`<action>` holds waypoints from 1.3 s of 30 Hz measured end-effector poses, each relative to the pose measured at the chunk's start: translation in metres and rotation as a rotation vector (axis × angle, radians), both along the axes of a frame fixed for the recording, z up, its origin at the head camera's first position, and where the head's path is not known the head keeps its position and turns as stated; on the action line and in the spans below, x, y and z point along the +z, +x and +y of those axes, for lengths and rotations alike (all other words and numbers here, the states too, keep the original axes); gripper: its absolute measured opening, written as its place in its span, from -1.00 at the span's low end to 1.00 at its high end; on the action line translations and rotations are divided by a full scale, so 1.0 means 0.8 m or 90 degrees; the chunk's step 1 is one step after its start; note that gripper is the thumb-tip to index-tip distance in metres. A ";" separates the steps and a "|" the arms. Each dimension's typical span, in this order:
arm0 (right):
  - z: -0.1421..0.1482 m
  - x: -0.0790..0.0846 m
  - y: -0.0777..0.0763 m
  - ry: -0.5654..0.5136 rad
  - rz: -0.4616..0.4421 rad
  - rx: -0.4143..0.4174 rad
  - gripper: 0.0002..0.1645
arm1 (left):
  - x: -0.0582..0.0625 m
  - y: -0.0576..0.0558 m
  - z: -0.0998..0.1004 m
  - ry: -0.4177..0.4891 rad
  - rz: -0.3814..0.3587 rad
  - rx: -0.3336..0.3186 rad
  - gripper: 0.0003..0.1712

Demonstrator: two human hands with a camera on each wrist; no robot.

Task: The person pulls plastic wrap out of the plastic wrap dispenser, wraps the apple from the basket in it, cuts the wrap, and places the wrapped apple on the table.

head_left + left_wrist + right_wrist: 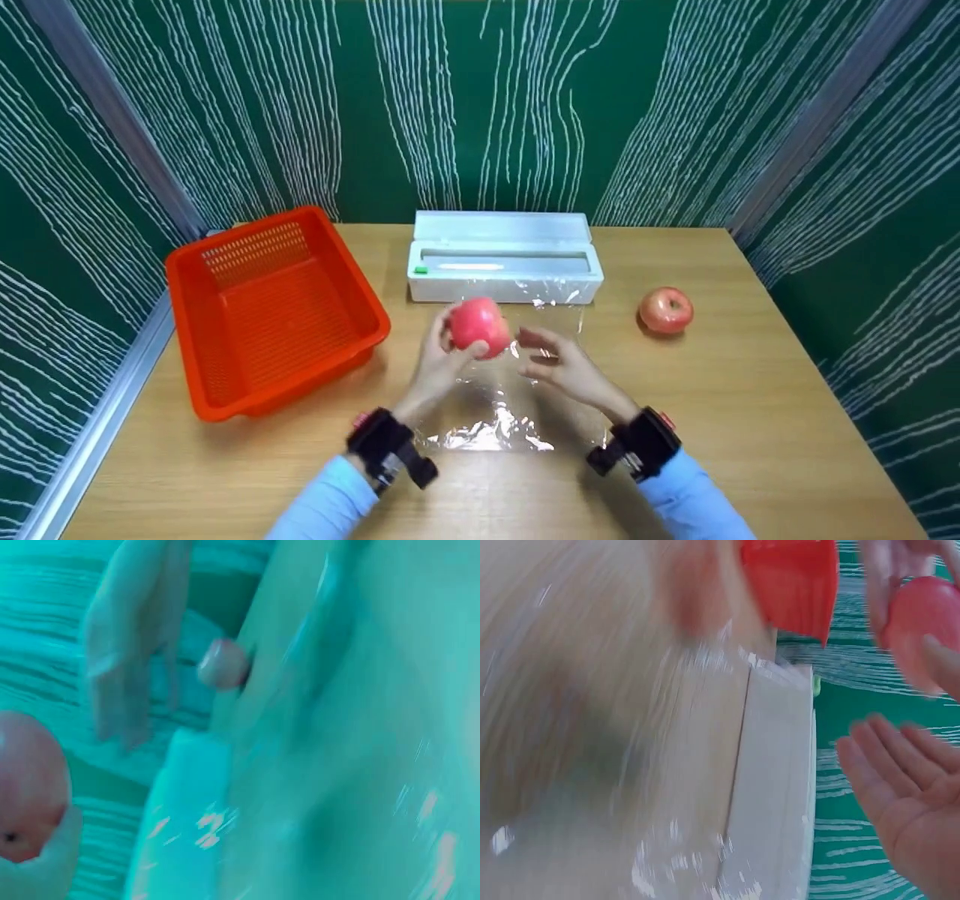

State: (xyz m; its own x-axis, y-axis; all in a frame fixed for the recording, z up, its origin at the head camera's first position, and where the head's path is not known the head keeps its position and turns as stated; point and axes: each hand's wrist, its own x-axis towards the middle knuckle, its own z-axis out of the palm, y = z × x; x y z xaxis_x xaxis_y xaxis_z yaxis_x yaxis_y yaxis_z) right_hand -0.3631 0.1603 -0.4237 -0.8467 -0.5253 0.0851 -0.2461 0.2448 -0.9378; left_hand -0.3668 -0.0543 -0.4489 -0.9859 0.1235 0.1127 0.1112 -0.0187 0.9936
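My left hand point(439, 364) holds a red apple point(478, 327) between thumb and fingers, above a sheet of clear cling film point(495, 431) spread on the table. To the right of that apple, my right hand point(568, 373) hovers with fingers extended and nothing in it. In the right wrist view its palm point(922, 817) faces up toward the apple point(919, 626), a gap between them. The film reaches back to a white cling film box point(502, 289) with its lid raised. A second apple point(666, 310) sits on the table farther right.
A red-orange plastic basket point(369, 330) with slotted walls stands at the left, nothing inside it. Green panels point(517, 112) with white wavy lines enclose the wooden table point(757, 420) at the back and sides.
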 end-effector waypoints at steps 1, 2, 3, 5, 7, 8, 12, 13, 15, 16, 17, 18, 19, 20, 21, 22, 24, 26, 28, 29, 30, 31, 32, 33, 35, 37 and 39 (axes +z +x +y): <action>-0.003 -0.001 -0.002 -0.024 -0.018 -0.003 -0.18 | -0.007 0.002 0.007 0.024 -0.012 -0.009 -0.17; -0.006 -0.002 -0.004 -0.040 -0.036 -0.009 -0.12 | -0.013 0.004 0.014 0.044 -0.018 -0.018 -0.16; -0.008 -0.003 -0.005 -0.056 -0.054 -0.013 -0.06 | -0.018 0.006 0.020 0.064 -0.021 -0.028 -0.15; -0.012 -0.005 -0.006 -0.083 -0.085 -0.028 0.00 | -0.020 0.012 0.029 0.102 -0.031 -0.044 -0.14; -0.014 -0.007 -0.005 -0.096 -0.101 -0.054 0.02 | -0.015 0.018 0.035 0.133 -0.041 -0.060 -0.15; -0.014 -0.010 -0.005 -0.102 -0.106 -0.065 0.01 | -0.011 0.022 0.036 0.144 -0.045 -0.070 -0.15; -0.008 -0.023 -0.010 -0.109 -0.094 -0.094 0.00 | 0.004 0.029 0.035 0.128 -0.060 -0.117 -0.17; -0.006 -0.026 -0.011 -0.100 -0.085 -0.098 0.01 | 0.005 0.029 0.033 0.116 -0.059 -0.131 -0.16; -0.002 -0.030 -0.014 -0.078 -0.056 -0.103 0.03 | 0.007 0.026 0.030 0.073 -0.047 -0.153 -0.14; 0.000 -0.031 -0.015 -0.059 -0.036 -0.104 0.03 | 0.009 0.024 0.028 0.045 -0.036 -0.161 -0.13; 0.001 -0.031 -0.015 -0.044 -0.016 -0.103 0.03 | 0.010 0.022 0.027 0.017 -0.024 -0.169 -0.11; 0.003 -0.031 -0.017 -0.026 0.005 -0.102 0.03 | 0.011 0.020 0.025 -0.010 -0.015 -0.174 -0.10; 0.005 -0.031 -0.018 -0.009 0.026 -0.102 0.03 | 0.012 0.017 0.025 -0.039 -0.005 -0.178 -0.08; 0.007 -0.032 -0.019 0.007 0.048 -0.099 0.03 | 0.010 0.013 0.024 -0.075 0.004 -0.180 -0.07; 0.008 -0.032 -0.020 0.020 0.068 -0.094 0.03 | 0.008 0.009 0.024 -0.112 0.016 -0.181 -0.06; 0.009 -0.033 -0.022 0.033 0.087 -0.090 0.03 | 0.006 0.005 0.024 -0.146 0.024 -0.180 -0.06; 0.011 -0.034 -0.024 0.054 0.114 -0.084 0.03 | 0.000 -0.003 0.025 -0.198 0.038 -0.177 -0.06; 0.012 -0.035 -0.027 0.064 0.125 -0.075 0.03 | -0.005 -0.009 0.025 -0.243 0.062 -0.171 -0.06; 0.012 -0.036 -0.029 0.072 0.125 -0.065 0.03 | -0.007 -0.012 0.025 -0.288 0.089 -0.164 -0.06; 0.012 -0.038 -0.031 0.079 0.123 -0.059 0.03 | -0.009 -0.014 0.025 -0.304 0.098 -0.163 -0.05; 0.012 -0.040 -0.033 0.088 0.123 -0.053 0.04 | -0.011 -0.015 0.026 -0.321 0.106 -0.161 -0.04; 0.012 -0.042 -0.035 0.096 0.120 -0.047 0.03 | -0.014 -0.017 0.026 -0.338 0.113 -0.160 -0.03; 0.011 -0.045 -0.037 0.106 0.118 -0.044 0.03 | -0.018 -0.019 0.026 -0.351 0.116 -0.160 -0.03; 0.011 -0.049 -0.039 0.120 0.124 -0.039 0.03 | -0.023 -0.021 0.027 -0.366 0.120 -0.159 -0.03; 0.010 -0.057 -0.044 0.150 0.125 -0.039 0.04 | -0.031 -0.025 0.028 -0.372 0.113 -0.159 -0.04; 0.008 -0.065 -0.047 0.168 0.120 -0.036 0.04 | -0.039 -0.027 0.028 -0.383 0.116 -0.153 -0.06; 0.007 -0.072 -0.050 0.183 0.113 -0.031 0.05 | -0.047 -0.029 0.028 -0.392 0.119 -0.146 -0.07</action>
State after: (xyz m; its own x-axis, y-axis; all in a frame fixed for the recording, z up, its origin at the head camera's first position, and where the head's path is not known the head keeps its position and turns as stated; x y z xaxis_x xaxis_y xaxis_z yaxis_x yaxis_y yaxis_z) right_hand -0.4028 0.1662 -0.4816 -0.8568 -0.5082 0.0871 -0.3804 0.5091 -0.7720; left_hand -0.3897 -0.0319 -0.4868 -0.8981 0.4230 0.1205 0.3425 0.5006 0.7951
